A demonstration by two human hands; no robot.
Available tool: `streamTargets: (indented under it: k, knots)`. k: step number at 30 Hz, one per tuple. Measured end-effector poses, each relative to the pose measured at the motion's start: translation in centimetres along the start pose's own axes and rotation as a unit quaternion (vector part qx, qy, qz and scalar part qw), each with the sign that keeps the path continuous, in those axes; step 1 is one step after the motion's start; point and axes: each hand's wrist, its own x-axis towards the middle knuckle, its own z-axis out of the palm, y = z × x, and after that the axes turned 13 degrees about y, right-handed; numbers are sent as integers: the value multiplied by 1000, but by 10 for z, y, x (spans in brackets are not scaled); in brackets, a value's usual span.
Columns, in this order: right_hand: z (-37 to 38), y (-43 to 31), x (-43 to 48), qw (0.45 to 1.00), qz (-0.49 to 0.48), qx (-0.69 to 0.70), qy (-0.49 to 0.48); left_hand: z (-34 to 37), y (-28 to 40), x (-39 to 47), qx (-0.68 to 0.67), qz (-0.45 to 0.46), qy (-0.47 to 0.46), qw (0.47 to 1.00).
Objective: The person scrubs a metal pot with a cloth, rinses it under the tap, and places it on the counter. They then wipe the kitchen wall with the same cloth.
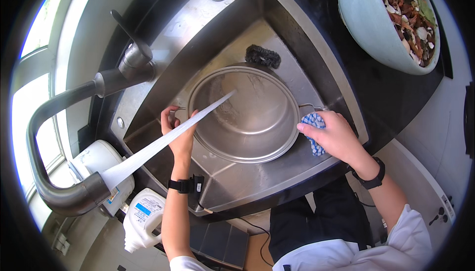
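A round stainless steel pot [256, 119] stands in the metal sink [237, 174], and water [174, 135] from the faucet streams into it. My left hand [180, 132] is at the pot's left side, its fingers curled around the loop handle there. In my right hand [332, 133] is a blue-and-white checked cloth [314, 122], bunched between thumb and fingers. This hand is beside the pot's right wire handle [310, 105]; whether it also grips the handle is hidden. Behind the pot, a dark scouring pad [262, 56] lies on the sink floor.
The curved faucet [35, 141] reaches in from the left, its lever [130, 33] raised. White plastic jugs [143, 219] stand at lower left. A large pale blue bowl [367, 22] of food scraps sits on the dark counter [386, 96] at right. A window is at far left.
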Motion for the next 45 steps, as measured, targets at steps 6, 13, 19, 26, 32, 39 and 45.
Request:
streamTargets:
  k: [6, 13, 19, 26, 32, 39, 45]
  knots:
    - [-2, 3, 22, 1000, 11, 14, -7, -2, 8, -7, 27, -120, -1, 992]
    - [-5, -30, 4, 987, -121, -90, 63, -7, -9, -18, 53, -120, 14, 991]
    - [12, -114, -12, 959, -264, 85, 55, 3, -14, -31, 171, 12, 110, 979]
    - [89, -248, 83, 921, -285, 225, -143, 5, -4, -34, 146, -15, 158, 976]
    - [95, -283, 83, 837, -543, 10, 69, 6, -5, -40, 147, 12, 188, 971]
    - [113, -141, 80, 907, -340, 194, 156, 12, -32, -42, 138, -43, 176, 974]
    - [208, -23, 95, 953, -207, -203, 87, 13, -30, -45, 208, -11, 217, 954]
